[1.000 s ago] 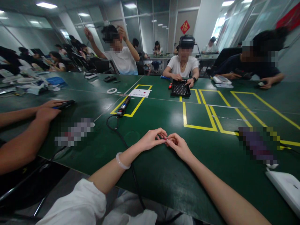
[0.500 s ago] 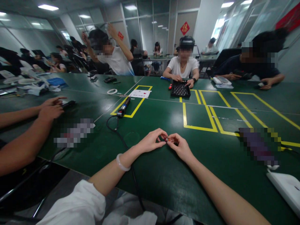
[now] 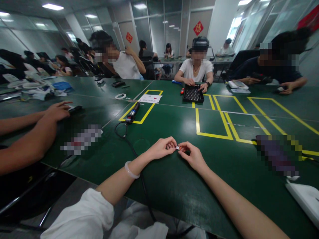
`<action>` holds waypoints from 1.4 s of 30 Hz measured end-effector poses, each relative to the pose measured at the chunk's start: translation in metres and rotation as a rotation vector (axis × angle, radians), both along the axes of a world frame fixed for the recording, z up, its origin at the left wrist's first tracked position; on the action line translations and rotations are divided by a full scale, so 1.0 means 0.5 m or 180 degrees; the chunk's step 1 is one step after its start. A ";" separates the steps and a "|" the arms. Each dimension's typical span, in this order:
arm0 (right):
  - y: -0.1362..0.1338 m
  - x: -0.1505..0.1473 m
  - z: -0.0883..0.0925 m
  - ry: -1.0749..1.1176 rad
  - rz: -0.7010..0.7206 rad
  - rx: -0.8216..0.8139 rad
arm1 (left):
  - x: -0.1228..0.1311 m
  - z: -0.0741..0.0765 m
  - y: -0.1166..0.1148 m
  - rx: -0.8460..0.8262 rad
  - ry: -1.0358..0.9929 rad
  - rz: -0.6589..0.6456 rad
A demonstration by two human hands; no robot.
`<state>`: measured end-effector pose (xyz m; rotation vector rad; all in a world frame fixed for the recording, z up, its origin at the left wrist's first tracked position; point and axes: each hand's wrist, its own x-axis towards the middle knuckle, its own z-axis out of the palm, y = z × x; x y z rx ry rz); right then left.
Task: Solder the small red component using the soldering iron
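Observation:
Just above the green table (image 3: 171,189), my left hand (image 3: 163,147) and my right hand (image 3: 193,156) meet fingertip to fingertip. Between them is a small part (image 3: 177,148), whitish in the middle with dark and orange-red ends; its kind is too small to make out. The left thumb and fingers pinch its left end, and the right thumb and index finger close on its right end. Fingers cover much of it. A pale bangle circles my left wrist.
An electric screwdriver-like tool (image 3: 133,113) lies in a yellow taped outline, its black cable (image 3: 129,146) running past my left forearm. Across the table a person handles a black tray (image 3: 193,93). Another person's hands (image 3: 58,111) are at left. A white device (image 3: 304,199) sits at right.
The small part has turned a little between my fingertips, showing a whiter face. My hands stay nearly in place. The person at far left across the table has lowered their raised arms.

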<state>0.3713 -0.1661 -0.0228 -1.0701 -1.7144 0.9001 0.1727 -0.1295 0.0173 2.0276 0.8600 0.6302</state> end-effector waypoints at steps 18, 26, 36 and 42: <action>0.000 -0.003 0.000 -0.0136 0.0104 -0.0195 | -0.230 0.015 0.215 0.1436 0.1718 0.1511; 0.000 -0.005 0.006 -0.0157 0.0123 -0.0216 | -0.418 0.009 0.372 0.0774 0.3417 0.2061; 0.002 -0.001 -0.002 -0.0212 0.0192 -0.0197 | -0.426 0.026 0.394 0.0577 0.3740 0.1589; 0.003 -0.001 0.000 -0.0295 0.0194 -0.0073 | -0.358 0.017 0.321 0.0798 0.3717 0.1825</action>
